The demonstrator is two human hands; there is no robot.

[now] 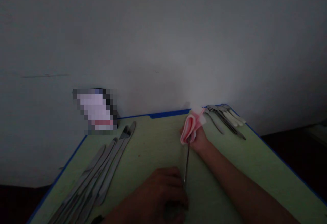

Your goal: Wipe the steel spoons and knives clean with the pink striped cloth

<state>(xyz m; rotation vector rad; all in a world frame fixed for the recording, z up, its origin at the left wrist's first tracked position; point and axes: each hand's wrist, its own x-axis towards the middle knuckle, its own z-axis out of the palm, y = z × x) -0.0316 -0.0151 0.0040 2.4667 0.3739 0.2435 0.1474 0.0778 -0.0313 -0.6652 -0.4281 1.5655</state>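
A thin metal piece of cutlery (187,164) runs between my two hands, just above the table. My left hand (163,191), at the bottom middle, is closed around its near end, so I cannot tell whether it is a spoon, fork or knife. Farther off, my right hand (200,142) grips a folded pink and white cloth (189,127), which wraps the far end of the cutlery. Most of the right fingers are behind the cloth.
Several metal knives and other cutlery (102,169) lie in a row at the left of the pale green table (150,145). More cutlery (227,120), some white-handled, lies at the far right. A blurred-out phone-like device (95,110) leans on the wall (163,47) behind.
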